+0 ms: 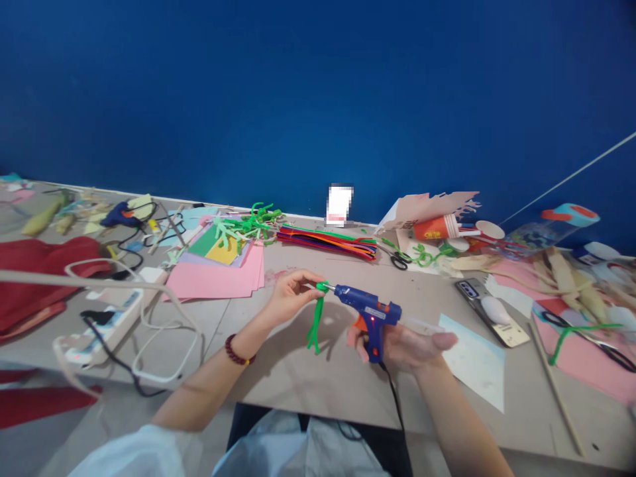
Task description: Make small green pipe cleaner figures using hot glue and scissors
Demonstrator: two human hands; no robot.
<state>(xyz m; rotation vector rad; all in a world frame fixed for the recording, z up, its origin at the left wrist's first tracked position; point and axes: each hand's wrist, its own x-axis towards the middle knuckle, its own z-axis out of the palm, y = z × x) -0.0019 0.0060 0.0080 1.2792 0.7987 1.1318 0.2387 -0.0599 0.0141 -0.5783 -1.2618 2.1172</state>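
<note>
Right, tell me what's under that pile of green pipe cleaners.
The green pipe cleaners rest on stacked coloured paper: green, yellow, lilac and pink sheets show. What lies directly beneath them is covered.

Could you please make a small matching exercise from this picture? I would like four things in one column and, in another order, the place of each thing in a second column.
Things:
1. blue hot glue gun
2. green pipe cleaner
3. dark red beaded bracelet
4. bundle of coloured pipe cleaners

Places:
A. around the left wrist
B. held in the right hand
C. lying on the table
D. pinched by the left hand

Right pairs: 1-B, 2-D, 3-A, 4-C
</note>
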